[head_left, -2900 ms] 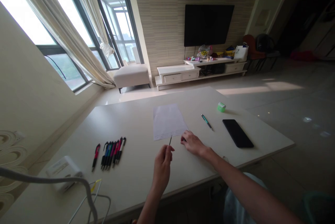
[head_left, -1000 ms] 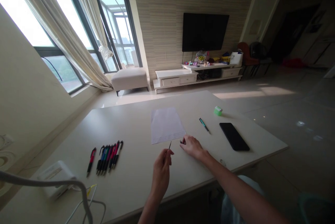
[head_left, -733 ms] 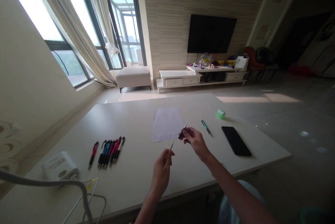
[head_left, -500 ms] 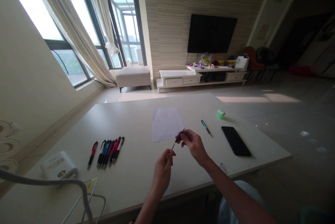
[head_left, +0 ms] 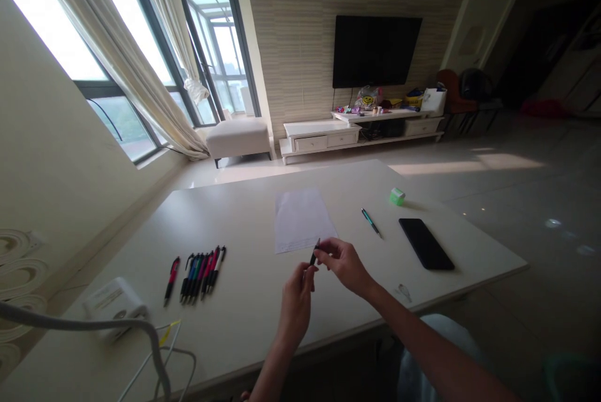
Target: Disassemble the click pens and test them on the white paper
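Over the front middle of the table, my two hands meet at a pen that is in parts. My right hand (head_left: pixel 346 264) is closed, its fingertips pinching the short dark pen barrel (head_left: pixel 314 255) with the pointed end up. Just below it, my left hand (head_left: pixel 297 298) is closed on the thin refill, which its fingers now mostly hide. Behind the hands lies a white sheet of paper (head_left: pixel 303 217) with lines of small print along its near edge. To the right of the paper rests a teal pen (head_left: pixel 372 223).
At left lie a row of several pens (head_left: pixel 203 273) and a red pen (head_left: pixel 172 280) apart from them. A white device (head_left: pixel 115 307) and a grey cable (head_left: pixel 94 325) occupy the near left. A black phone (head_left: pixel 426 243) and green box (head_left: pixel 397 196) are at right.
The barrel in my right hand has come down toward my left hand. The thin refill that showed between the hands is now mostly covered. The camera view has shifted slightly.
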The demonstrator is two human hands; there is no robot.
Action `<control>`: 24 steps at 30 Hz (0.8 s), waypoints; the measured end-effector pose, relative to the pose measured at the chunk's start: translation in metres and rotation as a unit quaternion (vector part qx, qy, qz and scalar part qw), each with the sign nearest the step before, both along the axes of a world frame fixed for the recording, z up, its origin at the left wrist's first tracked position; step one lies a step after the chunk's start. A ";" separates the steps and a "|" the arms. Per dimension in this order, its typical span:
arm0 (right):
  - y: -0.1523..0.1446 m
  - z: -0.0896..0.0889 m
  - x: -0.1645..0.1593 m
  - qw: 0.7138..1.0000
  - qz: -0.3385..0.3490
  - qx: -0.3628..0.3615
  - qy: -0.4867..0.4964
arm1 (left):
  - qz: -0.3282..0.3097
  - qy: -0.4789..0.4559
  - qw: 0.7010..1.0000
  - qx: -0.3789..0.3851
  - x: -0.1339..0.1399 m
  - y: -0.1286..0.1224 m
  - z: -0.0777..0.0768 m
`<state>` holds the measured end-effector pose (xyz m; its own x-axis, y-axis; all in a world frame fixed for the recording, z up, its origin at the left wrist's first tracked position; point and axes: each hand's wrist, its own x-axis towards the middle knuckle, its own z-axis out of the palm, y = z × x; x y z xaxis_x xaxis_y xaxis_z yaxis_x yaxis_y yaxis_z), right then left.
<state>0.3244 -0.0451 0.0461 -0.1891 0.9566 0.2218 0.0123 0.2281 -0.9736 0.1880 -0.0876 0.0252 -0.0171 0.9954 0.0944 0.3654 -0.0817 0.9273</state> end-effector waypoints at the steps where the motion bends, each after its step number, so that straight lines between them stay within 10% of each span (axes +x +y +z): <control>1: -0.001 0.000 0.000 1.000 0.007 0.006 -0.024 | 0.002 0.000 1.000 0.004 -0.001 0.000 0.001; 24: -0.003 0.001 0.011 0.990 0.067 -0.002 -0.126 | 0.005 0.143 0.988 0.061 -0.008 -0.006 0.001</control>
